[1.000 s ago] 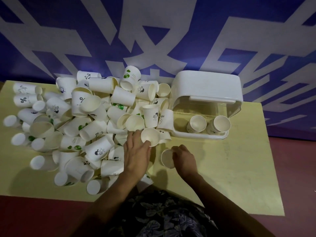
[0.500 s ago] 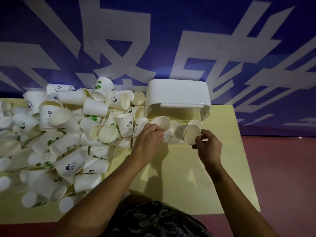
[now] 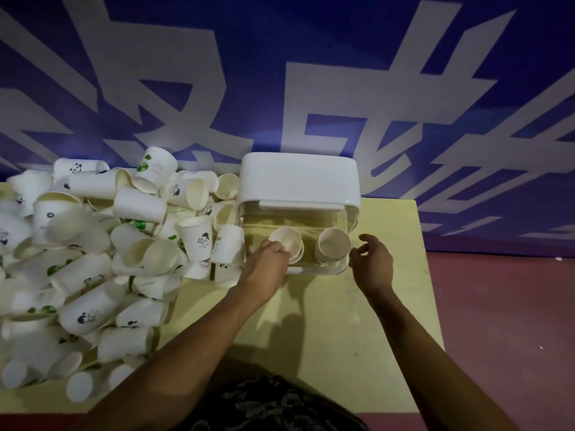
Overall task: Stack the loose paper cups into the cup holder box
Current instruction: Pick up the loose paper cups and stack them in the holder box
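The cup holder box (image 3: 298, 178) has a white lid and clear walls and stands at the back of the yellow table (image 3: 326, 321). Inside it are two cup stacks. My left hand (image 3: 269, 259) grips the rim of a white paper cup (image 3: 287, 241) sitting on the left stack. The right stack (image 3: 333, 244) stands free, its mouth facing me. My right hand (image 3: 371, 259) hovers just right of the box front, fingers loosely curled and holding nothing. A large heap of loose paper cups (image 3: 102, 253) covers the left half of the table.
A blue wall with large white characters (image 3: 311, 88) rises right behind the table. Reddish floor (image 3: 497, 321) lies to the right of the table's edge. Bare yellow tabletop shows in front of the box, between my forearms.
Both hands carried cups from the table front to the box. My right hand has let its cup go onto the right stack and drawn back; my left hand has set its cup on the left stack.
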Demonstrator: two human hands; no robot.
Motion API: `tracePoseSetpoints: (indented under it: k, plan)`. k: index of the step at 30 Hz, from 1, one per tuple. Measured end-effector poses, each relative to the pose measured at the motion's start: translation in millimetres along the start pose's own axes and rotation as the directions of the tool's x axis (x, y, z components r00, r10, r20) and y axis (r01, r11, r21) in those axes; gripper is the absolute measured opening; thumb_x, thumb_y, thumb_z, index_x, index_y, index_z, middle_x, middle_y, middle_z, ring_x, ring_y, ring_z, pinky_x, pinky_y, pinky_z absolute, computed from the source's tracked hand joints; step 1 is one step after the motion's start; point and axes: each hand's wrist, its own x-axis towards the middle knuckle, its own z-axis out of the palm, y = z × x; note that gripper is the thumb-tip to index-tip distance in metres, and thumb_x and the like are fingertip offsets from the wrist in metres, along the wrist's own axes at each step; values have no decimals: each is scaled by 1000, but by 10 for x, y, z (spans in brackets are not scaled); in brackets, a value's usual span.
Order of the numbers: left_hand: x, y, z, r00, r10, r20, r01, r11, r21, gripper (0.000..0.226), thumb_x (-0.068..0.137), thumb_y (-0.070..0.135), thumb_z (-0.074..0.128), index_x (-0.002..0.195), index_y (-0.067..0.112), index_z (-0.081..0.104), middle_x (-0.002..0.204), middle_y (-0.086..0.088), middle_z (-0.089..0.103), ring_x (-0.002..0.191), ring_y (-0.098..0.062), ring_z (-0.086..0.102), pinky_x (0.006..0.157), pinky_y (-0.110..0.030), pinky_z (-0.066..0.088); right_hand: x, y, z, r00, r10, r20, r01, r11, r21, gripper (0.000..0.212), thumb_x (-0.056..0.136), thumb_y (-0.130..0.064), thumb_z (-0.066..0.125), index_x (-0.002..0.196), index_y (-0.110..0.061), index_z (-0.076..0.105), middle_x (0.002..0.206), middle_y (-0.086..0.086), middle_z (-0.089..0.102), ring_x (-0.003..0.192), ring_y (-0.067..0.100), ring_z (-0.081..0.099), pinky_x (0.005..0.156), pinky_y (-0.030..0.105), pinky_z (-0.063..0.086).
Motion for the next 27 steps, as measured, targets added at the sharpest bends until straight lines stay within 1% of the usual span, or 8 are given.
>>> tracePoseSetpoints:
  k: [4,6,8,13,16,19,25,27]
  plan:
    - [98,51,88,998,-40,51,39,999,17,30,92,12,54,117,22,66,118,2,60,111,-20,48,89,-27,44,11,72,79,871,-485,81,478,797,-368,32,79,-9,67,111,-12,64,109,6,64,96,30,57,71,39,51]
    - [163,64,127,995,-58,87,54,998,40,32,92,12,55,120,22,65,119,2,60,110,-21,49,90,-28,46,36,146,187,817,-538,207,570,699,-431,25,76,-10,69,101,-13,69,102,6,68,92,33,59,69,39,49]
    - [213,85,154,992,-60,107,53,997,63,30,92,11,55,118,21,66,116,0,62,107,-22,51,89,-29,47,46,195,263,812,-511,283,581,661,-474,8,81,-15,63,85,-14,70,88,6,68,83,33,60,65,37,46]
    - [310,117,139,991,-82,109,73,994,83,27,91,15,57,115,19,67,115,-1,63,105,-23,52,87,-32,48,38,180,365,804,-487,341,593,614,-522,12,76,-7,72,68,-14,67,68,7,63,65,33,58,56,33,44]
    - [199,92,59,997,-81,19,82,996,-42,30,92,20,53,118,18,65,122,0,59,111,-24,49,91,-36,46,5,170,402,813,-494,310,579,618,-532,4,81,-15,69,77,-15,70,79,7,67,75,35,60,61,36,42]
    - [-69,6,-56,980,-132,-150,102,976,-193,27,89,21,55,112,18,67,114,0,62,103,-25,55,83,-36,50,-76,123,438,834,-509,212,532,640,-554,25,77,-23,72,101,-16,68,103,6,65,93,35,56,72,39,42]
    - [-751,-507,-287,827,-436,-355,349,893,-283,25,85,15,60,109,13,65,110,-6,62,100,-27,55,79,-37,50,-511,-459,663,706,-625,333,700,687,-196,16,82,-14,65,98,-15,66,95,3,66,85,25,58,67,35,49]
    - [-952,-701,-340,761,-513,-397,413,855,-314,28,85,15,60,114,12,61,116,-7,58,106,-27,51,79,-38,49,-738,-686,875,757,-481,442,550,834,-35,3,86,-18,63,89,-18,64,85,-1,67,76,19,59,65,32,49]
